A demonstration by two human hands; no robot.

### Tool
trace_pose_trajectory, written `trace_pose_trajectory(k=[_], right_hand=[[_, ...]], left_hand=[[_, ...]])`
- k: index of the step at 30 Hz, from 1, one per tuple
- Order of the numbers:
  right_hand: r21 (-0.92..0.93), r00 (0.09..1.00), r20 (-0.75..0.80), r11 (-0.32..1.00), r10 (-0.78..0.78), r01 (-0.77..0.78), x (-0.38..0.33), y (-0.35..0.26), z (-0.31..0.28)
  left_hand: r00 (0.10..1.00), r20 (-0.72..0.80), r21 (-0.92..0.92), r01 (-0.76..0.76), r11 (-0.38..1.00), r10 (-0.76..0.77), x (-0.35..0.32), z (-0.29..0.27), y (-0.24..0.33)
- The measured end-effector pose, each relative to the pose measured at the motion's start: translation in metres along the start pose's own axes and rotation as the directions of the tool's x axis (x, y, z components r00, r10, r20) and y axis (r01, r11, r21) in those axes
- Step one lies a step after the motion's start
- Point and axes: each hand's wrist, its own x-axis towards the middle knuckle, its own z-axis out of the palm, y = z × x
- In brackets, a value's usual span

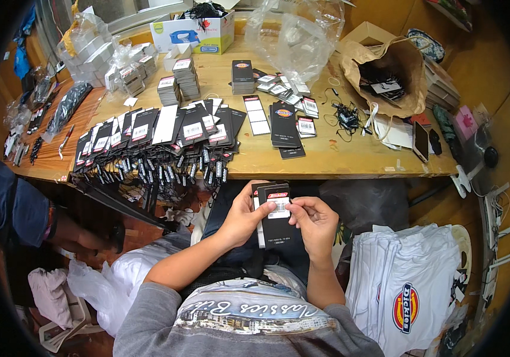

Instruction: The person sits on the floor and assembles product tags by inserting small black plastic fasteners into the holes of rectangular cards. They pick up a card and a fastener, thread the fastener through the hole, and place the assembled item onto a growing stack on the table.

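My left hand [244, 217] is closed round a small set of black hang tags [277, 229] above my lap, its thumb lying across the front. On the front tag is a white barcode label [280, 207] below a red strip. A white-panelled card edge shows behind it at the left. My right hand [315, 223] has thumb and forefinger pinched at the right edge of that label; the exact contact is partly hidden. On the table ahead lie more black tags [284, 132], beside a white-panelled label strip [256, 116].
Many strung black tags [192, 132] overlap along the table's [338, 163] front left. Stacks of small cards [187, 82], a paper bag [350, 62], black strings [346, 117] and a phone [420, 141] are also there. White printed garments [380, 285] are piled at my right. Someone's leg [76, 232] shows at left.
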Motion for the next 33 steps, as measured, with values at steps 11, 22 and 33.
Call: trace_pose_trajectory(k=[11, 22, 33], right_hand=[[-0.103, 0.977, 0.065, 0.972, -0.204, 0.210, 0.004, 0.006, -0.003], [0.107, 0.984, 0.174, 0.994, -0.049, 0.031, 0.009, 0.008, -0.005], [0.092, 0.980, 0.196, 0.996, -0.033, 0.015, 0.009, 0.009, -0.007]], left_hand=[[0.953, -0.166, 0.415, -0.166, 0.894, 0.254, -0.002, 0.001, 0.000], [0.852, 0.085, 0.714, -0.414, 0.565, 0.516, -0.007, 0.007, 0.009], [0.735, 0.344, 0.762, -0.582, 0.283, 0.584, -0.004, 0.004, 0.014]])
